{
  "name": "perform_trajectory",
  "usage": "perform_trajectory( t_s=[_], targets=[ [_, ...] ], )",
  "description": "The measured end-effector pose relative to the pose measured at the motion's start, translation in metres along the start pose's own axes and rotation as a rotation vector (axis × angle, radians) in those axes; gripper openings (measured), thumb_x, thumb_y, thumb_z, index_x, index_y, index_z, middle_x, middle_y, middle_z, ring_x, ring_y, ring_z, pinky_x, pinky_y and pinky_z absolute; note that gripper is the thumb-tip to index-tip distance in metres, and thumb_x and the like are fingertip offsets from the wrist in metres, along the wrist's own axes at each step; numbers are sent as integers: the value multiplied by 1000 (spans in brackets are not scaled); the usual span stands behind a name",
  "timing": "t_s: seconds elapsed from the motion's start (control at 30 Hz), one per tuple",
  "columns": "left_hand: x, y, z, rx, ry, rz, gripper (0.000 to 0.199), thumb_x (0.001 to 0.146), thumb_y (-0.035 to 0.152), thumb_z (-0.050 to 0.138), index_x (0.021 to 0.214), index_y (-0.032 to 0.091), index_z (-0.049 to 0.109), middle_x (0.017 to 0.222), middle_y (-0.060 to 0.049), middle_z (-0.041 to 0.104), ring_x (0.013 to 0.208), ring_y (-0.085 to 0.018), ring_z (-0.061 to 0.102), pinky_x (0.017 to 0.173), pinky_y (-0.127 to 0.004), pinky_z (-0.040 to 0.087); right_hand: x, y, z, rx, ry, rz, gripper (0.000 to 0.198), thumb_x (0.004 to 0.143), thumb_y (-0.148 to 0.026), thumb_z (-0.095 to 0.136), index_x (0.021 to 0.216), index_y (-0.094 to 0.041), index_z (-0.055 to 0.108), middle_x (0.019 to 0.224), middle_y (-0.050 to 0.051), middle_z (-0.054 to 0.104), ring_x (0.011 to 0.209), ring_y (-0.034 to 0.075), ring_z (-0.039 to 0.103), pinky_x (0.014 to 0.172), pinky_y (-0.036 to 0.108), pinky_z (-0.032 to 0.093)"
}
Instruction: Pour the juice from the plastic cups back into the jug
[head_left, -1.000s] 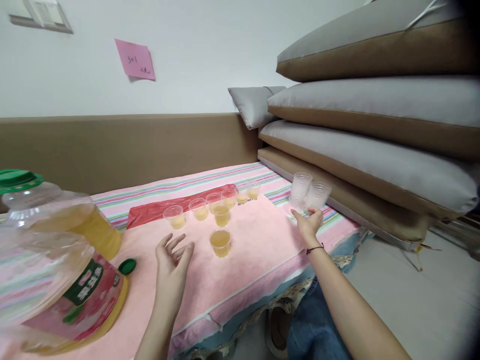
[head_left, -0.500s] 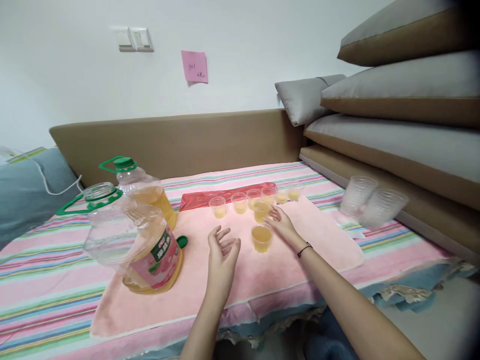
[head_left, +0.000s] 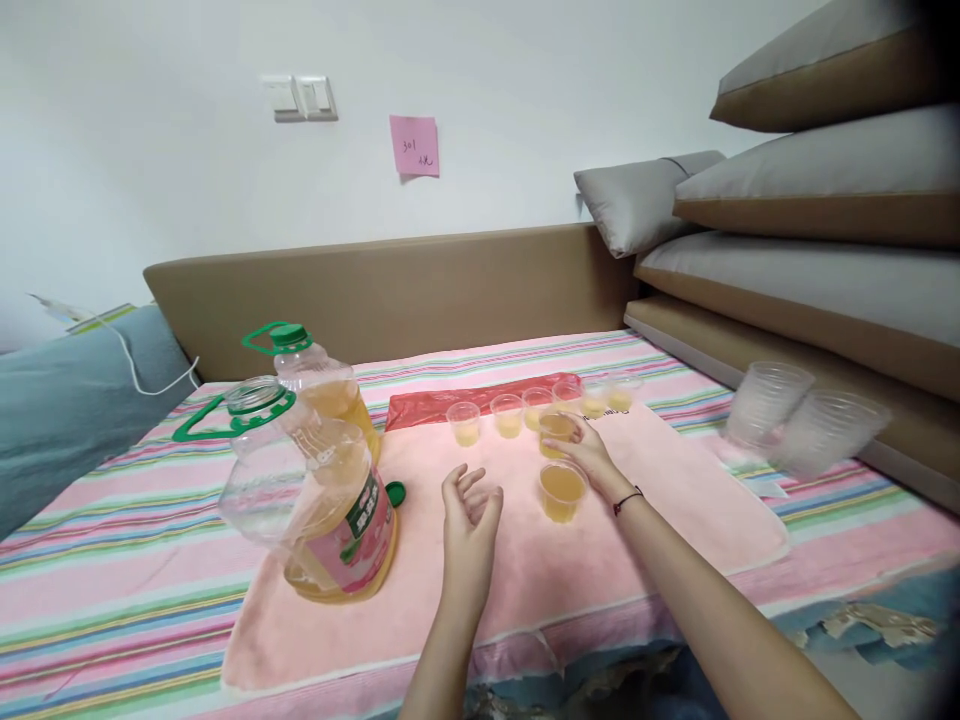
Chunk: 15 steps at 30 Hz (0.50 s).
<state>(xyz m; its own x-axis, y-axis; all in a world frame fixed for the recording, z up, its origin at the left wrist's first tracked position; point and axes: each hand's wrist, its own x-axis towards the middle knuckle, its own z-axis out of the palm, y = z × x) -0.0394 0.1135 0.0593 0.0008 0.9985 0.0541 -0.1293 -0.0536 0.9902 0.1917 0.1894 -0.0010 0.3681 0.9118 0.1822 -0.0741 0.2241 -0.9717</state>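
Note:
My right hand (head_left: 592,453) is closed around the side of a clear plastic cup (head_left: 553,440) of amber drink, thumb in front and fingers behind. A second fuller cup (head_left: 562,492) stands just nearer to me, below that hand. My left hand (head_left: 470,515) hovers over the pink towel (head_left: 517,590) with loosely curled, parted fingers and nothing in them. Behind the hands runs a row of cups with less drink, among them a left-end cup (head_left: 464,424) and its neighbour (head_left: 507,416).
An uncapped jug (head_left: 352,540) stands at left, its green cap (head_left: 395,493) beside it. Behind it is a capped jug (head_left: 337,395). Stacked cups (head_left: 769,405) lie at right before piled cushions (head_left: 810,270). A red plastic sheet (head_left: 424,405) lies behind the row.
My right hand has closed from beside the farther fuller cup onto it. My left hand stays open, fingers slightly more curled. The whole view has shifted, moving everything rightward in the picture.

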Motion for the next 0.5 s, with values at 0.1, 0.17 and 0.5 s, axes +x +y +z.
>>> perform_trajectory(
  t_s=[0.1, 0.17, 0.5],
  targets=[
    [-4, -3, -1, -21, 3, 15, 63, 73, 46, 76, 123, 22, 44, 130, -16, 58, 92, -17, 65, 90, -38, 53, -1, -2, 1, -13, 14, 3, 72, 54, -38, 90, 119, -22, 65, 119, 10, 69, 105, 29, 68, 81, 39, 60],
    [-6, -5, -1, -25, -4, 33, 61, 75, 44, 74, 123, 22, 44, 130, -15, 58, 90, -16, 65, 88, -37, 53, -1, -1, 0, -25, 19, 5, 72, 53, -39, 91, 118, -21, 66, 115, 11, 71, 103, 29, 68, 81, 40, 59],
    [2, -8, -23, 36, -13, 183, 48, 81, 36, 66, 122, 20, 46, 127, -16, 60, 92, -19, 67, 92, -42, 52, -1, -37, -12, -169, 42, -86, 75, 50, -43, 93, 116, -19, 69, 121, 13, 70, 116, 34, 64, 97, 47, 54]
  ],
)
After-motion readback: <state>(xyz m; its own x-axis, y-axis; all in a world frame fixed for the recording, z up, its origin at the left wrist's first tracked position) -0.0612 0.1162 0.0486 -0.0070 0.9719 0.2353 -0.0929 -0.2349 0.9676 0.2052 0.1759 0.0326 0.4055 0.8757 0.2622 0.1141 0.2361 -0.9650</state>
